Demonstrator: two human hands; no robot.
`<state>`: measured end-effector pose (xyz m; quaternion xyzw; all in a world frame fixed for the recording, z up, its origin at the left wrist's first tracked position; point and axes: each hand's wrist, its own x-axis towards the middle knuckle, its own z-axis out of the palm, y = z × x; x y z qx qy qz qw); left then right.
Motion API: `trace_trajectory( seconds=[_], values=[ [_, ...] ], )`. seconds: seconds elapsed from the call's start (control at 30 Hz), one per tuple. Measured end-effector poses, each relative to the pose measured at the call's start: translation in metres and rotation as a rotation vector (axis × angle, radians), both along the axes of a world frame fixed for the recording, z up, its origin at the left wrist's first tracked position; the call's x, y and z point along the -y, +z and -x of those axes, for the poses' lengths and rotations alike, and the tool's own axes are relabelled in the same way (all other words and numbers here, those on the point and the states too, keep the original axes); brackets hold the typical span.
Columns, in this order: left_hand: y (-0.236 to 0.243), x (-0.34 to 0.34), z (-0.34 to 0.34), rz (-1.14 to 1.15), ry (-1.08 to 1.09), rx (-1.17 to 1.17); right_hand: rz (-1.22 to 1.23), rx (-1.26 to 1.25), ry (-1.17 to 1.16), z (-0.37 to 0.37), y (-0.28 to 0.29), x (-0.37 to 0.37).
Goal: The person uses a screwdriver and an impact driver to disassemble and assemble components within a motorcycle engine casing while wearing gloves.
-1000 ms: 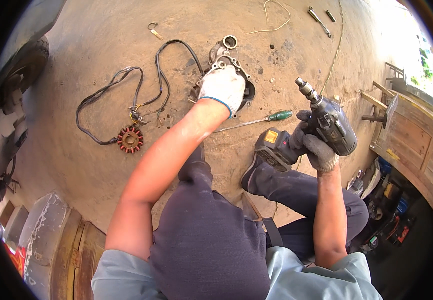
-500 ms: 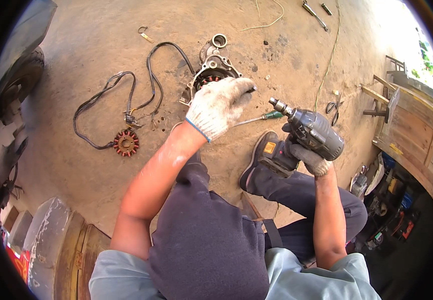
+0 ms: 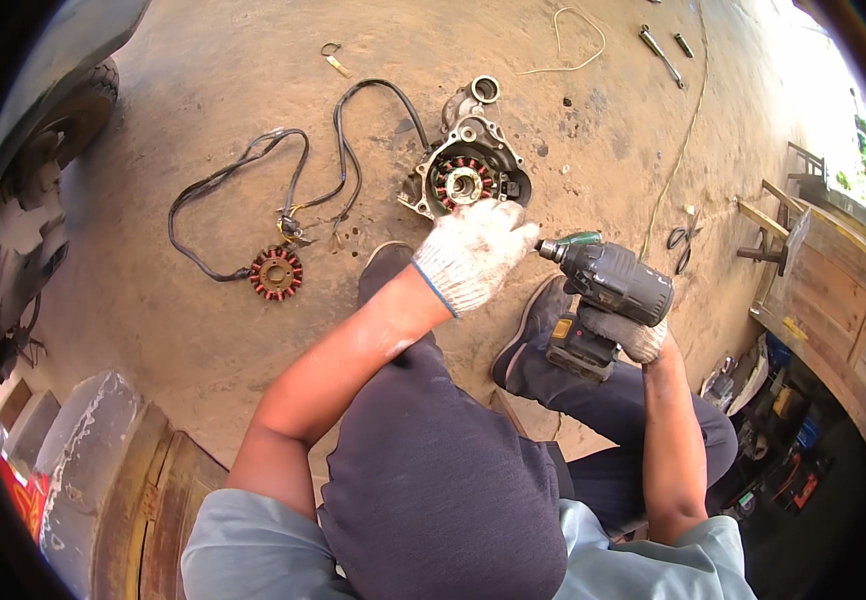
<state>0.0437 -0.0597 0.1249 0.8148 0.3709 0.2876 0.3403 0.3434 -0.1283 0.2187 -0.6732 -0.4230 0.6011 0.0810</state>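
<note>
My right hand (image 3: pixel 630 334), in a knitted glove, grips a black cordless drill (image 3: pixel 618 282) by its handle above my right knee. The drill's metal chuck (image 3: pixel 551 250) points left. Right at its tip are the pinched fingers of my gloved left hand (image 3: pixel 478 248); whatever they hold is too small to make out. Just beyond my left hand lies a metal engine cover (image 3: pixel 436 170) with a copper-wound stator (image 3: pixel 465 183) seated inside. Behind the chuck shows part of a green screwdriver handle (image 3: pixel 581 238).
A loose stator (image 3: pixel 277 273) on a black cable (image 3: pixel 175 225) lies to the left. Scissors (image 3: pixel 684 242) and a ratchet wrench (image 3: pixel 662 56) lie on the floor at right. A wooden bench (image 3: pixel 833 290) stands far right, a vehicle tyre (image 3: pixel 88 112) far left.
My left hand has moved right and down, off the engine cover to the drill's chuck. The drill has turned more level. The whole view has shifted slightly.
</note>
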Motion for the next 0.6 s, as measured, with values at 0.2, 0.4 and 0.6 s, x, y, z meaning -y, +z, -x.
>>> trace_trajectory(
  seconds=[0.2,0.4,0.6],
  values=[
    [-0.018,0.001,-0.025,0.027,0.223,-0.039,-0.073,0.257,0.203,0.011,-0.006,-0.018],
    [-0.023,-0.003,-0.034,0.369,0.275,-0.075,-0.239,0.399,0.449,0.039,-0.012,-0.054],
    [-0.029,0.009,-0.039,0.489,0.293,0.026,-0.284,0.423,0.659,0.042,-0.016,-0.067]
  ],
)
